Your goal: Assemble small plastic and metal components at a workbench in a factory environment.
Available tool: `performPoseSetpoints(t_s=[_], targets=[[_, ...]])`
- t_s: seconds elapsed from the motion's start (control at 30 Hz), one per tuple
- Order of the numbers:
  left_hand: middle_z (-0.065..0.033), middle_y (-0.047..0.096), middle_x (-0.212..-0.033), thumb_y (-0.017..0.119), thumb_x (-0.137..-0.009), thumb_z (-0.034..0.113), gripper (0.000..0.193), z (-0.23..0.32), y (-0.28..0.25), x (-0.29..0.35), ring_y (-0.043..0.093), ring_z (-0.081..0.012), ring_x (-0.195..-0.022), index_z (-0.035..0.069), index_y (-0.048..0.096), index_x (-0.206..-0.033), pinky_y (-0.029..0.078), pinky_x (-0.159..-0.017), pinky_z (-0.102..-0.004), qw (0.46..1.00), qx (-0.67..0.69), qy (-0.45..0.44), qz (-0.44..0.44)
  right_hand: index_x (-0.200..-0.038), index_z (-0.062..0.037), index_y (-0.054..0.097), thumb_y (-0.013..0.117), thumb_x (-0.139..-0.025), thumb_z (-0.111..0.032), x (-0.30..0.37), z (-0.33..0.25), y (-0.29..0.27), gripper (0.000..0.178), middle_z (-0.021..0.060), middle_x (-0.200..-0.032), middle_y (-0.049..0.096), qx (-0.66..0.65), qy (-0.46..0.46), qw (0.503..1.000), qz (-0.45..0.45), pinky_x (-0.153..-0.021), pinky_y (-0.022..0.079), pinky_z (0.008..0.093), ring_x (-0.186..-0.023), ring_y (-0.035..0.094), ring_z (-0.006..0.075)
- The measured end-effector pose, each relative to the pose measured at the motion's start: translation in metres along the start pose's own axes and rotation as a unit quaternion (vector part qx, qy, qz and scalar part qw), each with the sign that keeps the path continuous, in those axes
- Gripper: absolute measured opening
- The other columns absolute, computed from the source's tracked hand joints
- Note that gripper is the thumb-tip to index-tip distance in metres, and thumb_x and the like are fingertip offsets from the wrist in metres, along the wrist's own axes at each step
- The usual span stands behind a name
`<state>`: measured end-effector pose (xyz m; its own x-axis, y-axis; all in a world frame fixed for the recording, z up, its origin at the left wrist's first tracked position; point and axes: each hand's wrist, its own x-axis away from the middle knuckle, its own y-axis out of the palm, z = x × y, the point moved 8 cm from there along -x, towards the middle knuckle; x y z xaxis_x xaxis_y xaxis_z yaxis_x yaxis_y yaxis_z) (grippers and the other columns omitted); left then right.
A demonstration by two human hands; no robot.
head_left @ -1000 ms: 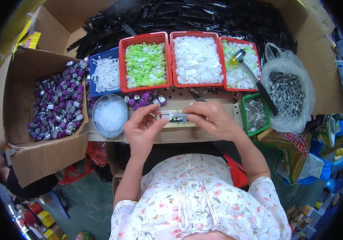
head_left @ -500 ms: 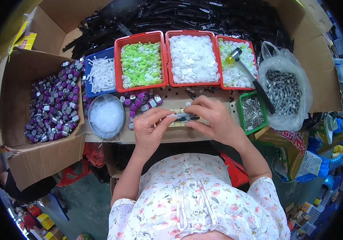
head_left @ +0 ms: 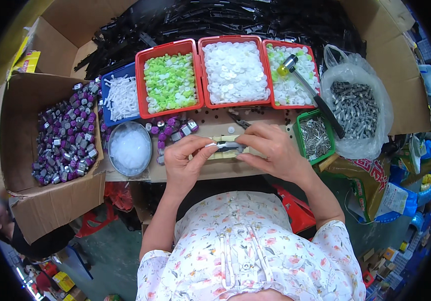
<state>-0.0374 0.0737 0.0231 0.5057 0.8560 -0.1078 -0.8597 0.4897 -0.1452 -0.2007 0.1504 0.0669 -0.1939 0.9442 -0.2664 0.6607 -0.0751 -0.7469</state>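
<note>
My left hand (head_left: 184, 154) pinches the left end of a small black part (head_left: 227, 148), with a white piece (head_left: 212, 144) at its fingertips. The fingers of my right hand (head_left: 271, 150) close on the right end of the same part, where a greyish piece shows. Both hands hold it over a cream-coloured block (head_left: 219, 155) on the cardboard work surface. A round white disc (head_left: 231, 130) lies just beyond the block, and pliers (head_left: 238, 120) with dark handles rest near my right fingertips.
Beyond my hands stand a blue tray (head_left: 104, 103) of white pegs and red trays (head_left: 199, 96) of green and white caps. A yellow-tipped hammer (head_left: 329, 118) lies across the right tray. A green basket (head_left: 301, 142) holds metal pins. A bowl (head_left: 147, 163) and carton (head_left: 54, 200) sit left.
The view has shifted slightly. My right fingers have moved a little along the part, and more of the grey piece shows. Both hands keep their grip over the cream block.
</note>
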Motion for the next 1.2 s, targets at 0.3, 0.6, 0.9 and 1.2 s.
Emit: performPoseSetpoints(t_s=[0.3, 0.6, 0.9, 1.2], targets=[[-0.0071, 0.069, -0.089, 0.078, -0.08, 0.001, 0.018, 0.001, 0.009, -0.001, 0.058, -0.0095, -0.072, -0.003, 0.074, -0.097, 0.044, -0.061, -0.0236, 0.999, -0.017, 0.016, -0.049, -0.104, -0.004, 0.063, 0.074, -0.082, -0.018, -0.001, -0.006, 0.008, 0.028, 0.009, -0.095, 0.058, 0.005, -0.023, 1.0, -0.016, -0.075, 0.046, 0.0402, -0.09, 0.061, 0.0271], [-0.0121, 0.065, -0.095, 0.083, -0.07, 0.005, 0.032, 0.016, 0.012, 0.017, 0.061, -0.0266, -0.08, 0.001, 0.071, -0.099, 0.05, -0.068, -0.0355, 0.928, -0.292, 0.232, 0.007, -0.1, -0.0068, 0.063, 0.074, -0.081, -0.017, 0.014, 0.015, 0.014, 0.025, 0.006, -0.096, 0.056, 0.096, 0.02, 0.994, -0.054, -0.077, 0.042, 0.0387, -0.093, 0.06, 0.024], [-0.0113, 0.063, -0.098, 0.08, -0.073, 0.007, 0.031, 0.001, 0.037, 0.035, 0.062, -0.0288, -0.09, -0.002, 0.068, -0.1, 0.051, -0.074, -0.0394, 0.882, -0.363, 0.3, -0.029, -0.104, -0.0061, 0.063, 0.073, -0.081, -0.017, 0.011, 0.019, 0.03, 0.027, 0.0062, -0.096, 0.058, 0.115, 0.024, 0.989, -0.09, -0.077, 0.043, 0.0393, -0.093, 0.06, 0.0252], [-0.0113, 0.064, -0.099, 0.08, -0.073, 0.007, 0.033, -0.002, 0.036, 0.037, 0.062, -0.0289, -0.09, -0.002, 0.068, -0.102, 0.052, -0.076, -0.0392, 0.881, -0.359, 0.306, -0.026, -0.109, -0.006, 0.062, 0.075, -0.079, -0.018, 0.007, 0.014, 0.034, 0.035, 0.0078, -0.102, 0.057, 0.127, 0.017, 0.99, -0.063, -0.079, 0.044, 0.0393, -0.096, 0.059, 0.0262]])
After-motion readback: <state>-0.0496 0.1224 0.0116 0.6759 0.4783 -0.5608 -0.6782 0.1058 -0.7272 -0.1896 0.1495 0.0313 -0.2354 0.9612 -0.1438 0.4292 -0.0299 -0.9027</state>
